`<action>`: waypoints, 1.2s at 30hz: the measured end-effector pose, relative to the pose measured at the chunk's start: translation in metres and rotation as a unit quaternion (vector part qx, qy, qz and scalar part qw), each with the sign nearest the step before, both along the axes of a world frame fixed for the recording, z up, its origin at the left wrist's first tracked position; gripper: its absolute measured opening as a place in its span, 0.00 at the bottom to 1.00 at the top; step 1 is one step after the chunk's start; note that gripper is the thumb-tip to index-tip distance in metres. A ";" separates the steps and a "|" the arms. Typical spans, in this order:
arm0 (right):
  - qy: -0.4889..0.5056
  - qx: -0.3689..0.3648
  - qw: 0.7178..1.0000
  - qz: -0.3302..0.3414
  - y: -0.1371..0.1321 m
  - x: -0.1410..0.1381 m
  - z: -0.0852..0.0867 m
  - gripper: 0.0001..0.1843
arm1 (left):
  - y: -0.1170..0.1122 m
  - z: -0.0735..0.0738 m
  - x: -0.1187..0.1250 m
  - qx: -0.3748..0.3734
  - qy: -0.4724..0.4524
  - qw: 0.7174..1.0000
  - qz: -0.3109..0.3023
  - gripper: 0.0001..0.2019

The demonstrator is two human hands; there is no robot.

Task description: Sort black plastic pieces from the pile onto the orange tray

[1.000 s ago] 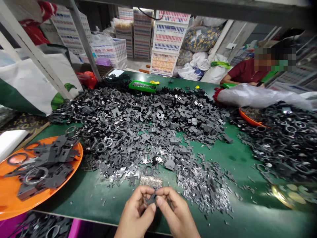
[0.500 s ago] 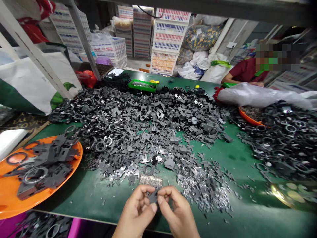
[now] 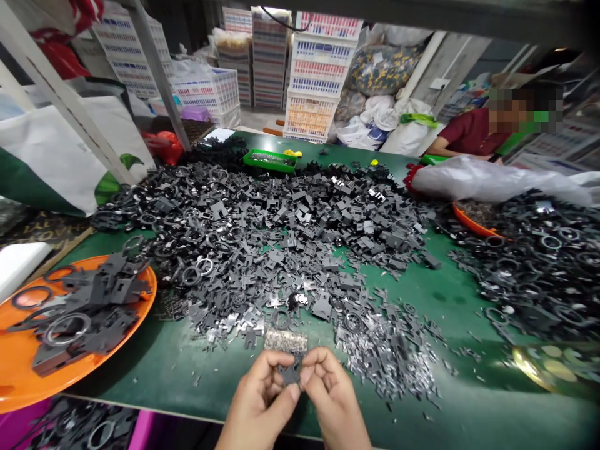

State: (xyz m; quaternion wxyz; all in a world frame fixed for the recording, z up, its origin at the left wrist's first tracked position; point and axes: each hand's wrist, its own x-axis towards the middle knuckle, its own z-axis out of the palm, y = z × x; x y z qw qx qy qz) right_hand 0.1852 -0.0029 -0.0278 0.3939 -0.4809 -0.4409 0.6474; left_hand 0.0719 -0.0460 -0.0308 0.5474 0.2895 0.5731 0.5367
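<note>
Much of the tabletop is covered by a pile; at left, a plate is loaded. By left hand and right hand — each grip pinched narrow — near a speckled block, a grey piece is held.

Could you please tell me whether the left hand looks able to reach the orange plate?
Probably yes: nothing tall stands on the green tabletop between the left hand and the orange plate, though that hand holds a dark part.
</note>
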 end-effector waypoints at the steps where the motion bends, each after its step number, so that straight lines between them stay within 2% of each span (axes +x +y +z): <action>1: -0.002 0.002 1.000 0.002 -0.001 0.000 0.000 0.13 | 0.000 0.000 0.001 0.001 -0.004 1.000 0.006 0.15; 4: -0.036 0.029 0.999 0.027 -0.002 0.003 -0.002 0.14 | 0.001 0.001 0.004 0.009 -0.037 0.998 0.040 0.15; 6: -0.067 0.050 0.993 0.078 0.002 0.007 -0.002 0.15 | 0.001 0.002 0.006 0.018 -0.039 0.997 0.066 0.15; 8: -0.091 0.060 0.985 0.131 0.007 0.011 0.002 0.18 | 0.001 0.005 0.007 0.029 0.002 0.997 0.076 0.13; 10: -0.104 0.059 0.981 0.154 0.012 0.014 0.007 0.20 | 0.000 0.007 0.006 0.037 0.048 0.996 0.064 0.11; 15: -0.107 0.073 0.981 0.144 0.012 0.015 0.012 0.20 | -0.002 0.007 0.003 0.023 0.038 0.998 0.036 0.13; 20: -0.095 0.079 0.984 0.126 0.001 0.014 -0.002 0.18 | -0.001 0.007 0.004 0.024 0.046 0.998 0.043 0.13; 23: -0.122 0.104 0.981 0.113 -0.005 0.011 -0.007 0.18 | -0.001 0.008 0.003 0.035 0.070 0.996 0.041 0.11; 28: -0.218 0.176 0.958 0.059 -0.011 0.006 -0.007 0.17 | 0.000 0.005 0.000 0.041 0.081 0.996 0.009 0.10; 36: -0.298 0.270 0.912 0.082 -0.011 0.009 -0.008 0.16 | 0.000 0.000 -0.008 0.032 0.045 0.997 -0.048 0.09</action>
